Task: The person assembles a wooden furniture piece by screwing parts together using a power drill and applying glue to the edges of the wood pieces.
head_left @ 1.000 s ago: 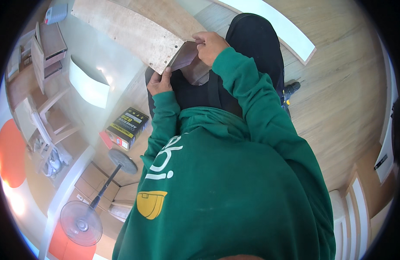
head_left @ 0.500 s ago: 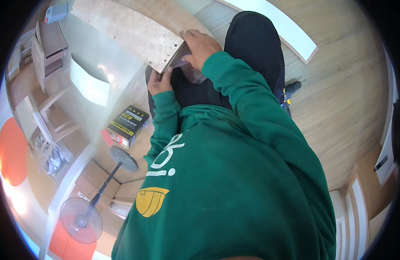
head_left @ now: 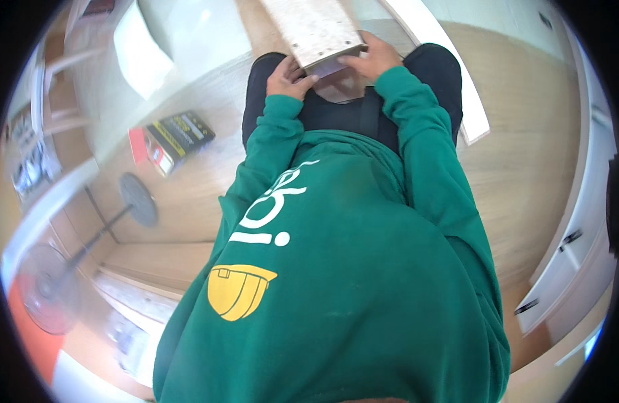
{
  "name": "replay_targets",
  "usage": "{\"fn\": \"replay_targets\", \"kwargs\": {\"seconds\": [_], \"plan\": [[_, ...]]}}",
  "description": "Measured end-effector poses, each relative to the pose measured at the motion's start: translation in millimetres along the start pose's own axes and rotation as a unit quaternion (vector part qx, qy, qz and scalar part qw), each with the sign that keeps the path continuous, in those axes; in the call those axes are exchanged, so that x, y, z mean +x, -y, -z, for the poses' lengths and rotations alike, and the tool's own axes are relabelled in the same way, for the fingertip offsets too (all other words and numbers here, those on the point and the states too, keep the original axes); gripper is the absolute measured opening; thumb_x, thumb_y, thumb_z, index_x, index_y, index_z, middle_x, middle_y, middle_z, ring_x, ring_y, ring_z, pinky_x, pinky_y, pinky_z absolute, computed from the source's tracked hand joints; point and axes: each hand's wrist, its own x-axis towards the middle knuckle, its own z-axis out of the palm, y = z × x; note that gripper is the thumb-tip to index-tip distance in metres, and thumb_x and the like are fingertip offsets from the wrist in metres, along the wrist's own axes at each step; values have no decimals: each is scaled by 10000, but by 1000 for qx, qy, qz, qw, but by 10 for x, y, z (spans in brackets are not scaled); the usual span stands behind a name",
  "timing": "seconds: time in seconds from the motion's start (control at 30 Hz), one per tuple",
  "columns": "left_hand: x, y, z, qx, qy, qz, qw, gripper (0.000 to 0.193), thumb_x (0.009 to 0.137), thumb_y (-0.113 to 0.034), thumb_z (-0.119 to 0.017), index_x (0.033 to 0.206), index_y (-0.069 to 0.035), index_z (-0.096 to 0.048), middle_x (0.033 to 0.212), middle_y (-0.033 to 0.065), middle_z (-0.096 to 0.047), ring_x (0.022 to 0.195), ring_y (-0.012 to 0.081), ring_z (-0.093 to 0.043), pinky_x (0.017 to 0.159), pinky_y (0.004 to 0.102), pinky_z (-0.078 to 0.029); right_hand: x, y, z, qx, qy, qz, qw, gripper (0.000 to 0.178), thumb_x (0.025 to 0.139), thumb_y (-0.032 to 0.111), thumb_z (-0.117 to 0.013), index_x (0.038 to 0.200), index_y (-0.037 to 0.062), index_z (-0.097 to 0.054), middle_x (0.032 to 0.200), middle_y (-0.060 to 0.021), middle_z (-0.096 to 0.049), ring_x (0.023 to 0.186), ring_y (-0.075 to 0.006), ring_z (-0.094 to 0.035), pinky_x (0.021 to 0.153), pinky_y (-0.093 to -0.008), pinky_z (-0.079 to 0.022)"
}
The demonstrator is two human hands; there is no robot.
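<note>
A long pale wooden piece [head_left: 316, 30] with a row of small holes near its near end lies between my knees and stretches away from me. My left hand [head_left: 288, 79] grips its near left corner, with the thumb along the lower edge. At the near right corner, my right hand [head_left: 375, 59] closes on the piece, thumb at the end face and fingers along the side. Below the end face, between my thighs, is a brownish surface [head_left: 341, 88] that I cannot make out. Both green sleeves reach forward over my lap.
A black and yellow box [head_left: 182, 138] stands on the floor to the left, a red flap beside it. Farther left are a curved white panel [head_left: 136, 54] and a standing fan [head_left: 51, 285]. A long white-faced board [head_left: 450, 60] lies beyond my right knee.
The view has turned, and the wooden piece now points more straight ahead. Both hands stay on its near end. The drill beside my right leg no longer shows.
</note>
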Motion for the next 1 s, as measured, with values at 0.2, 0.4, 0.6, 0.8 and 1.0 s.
{"fn": "replay_targets", "kwargs": {"seconds": [0.2, 0.4, 0.6, 0.8, 1.0], "plan": [[-15, 191, 82, 165, -64, -39, 983, 485, 769, -196, -791, 1187, 9, -656, 1070, 193, -704, 981, 275, -694, 861, 345, -546, -49, -177, 66, 51, -9, 20, 998, 705, 828, 161, -719, 1432, -18, -403, 1309, -227, -571, 1176, -325, -602, 956, -372, -517], [-200, 80, -309, 140, -117, 72, 981, 473, 837, -204, -668, 1254, 4, -585, 1191, 261, -621, 1113, 412, -599, 970, 439, -470, -103, 291, -10, 203, -74, -161, 963, 585, 896, 250, -709, 1313, -105, -504, 1185, -219, -625, 1050, -282, -653, 812, -359, -584], [-421, -25, -598, 64, -158, 64, 983, 597, 862, -154, -635, 1408, -2, -447, 1377, 258, -503, 1273, 361, -508, 1064, 400, -401, -102, 289, -63, 122, -150, -163, 967, 513, 856, 302, -769, 1141, -106, -646, 974, -162, -703, 881, -204, -689, 728, -315, -596], [-453, -141, -677, -13, -158, 44, 986, 693, 846, -108, -635, 1458, 20, -336, 1475, 253, -374, 1378, 396, -360, 1117, 412, -342, -77, 187, -52, 116, -130, -169, 970, 600, 862, 340, -761, 1185, -138, -597, 1073, -205, -673, 927, -256, -700, 762, -324, -596], [-449, -68, -633, 4, -163, 29, 986, 712, 826, -154, -683, 1447, 9, -375, 1450, 250, -399, 1336, 392, -408, 1108, 409, -355, -103, 292, -74, 123, -148, -191, 963, 574, 858, 327, -765, 1170, -131, -612, 1000, -184, -691, 868, -243, -710, 754, -305, -588]]}}
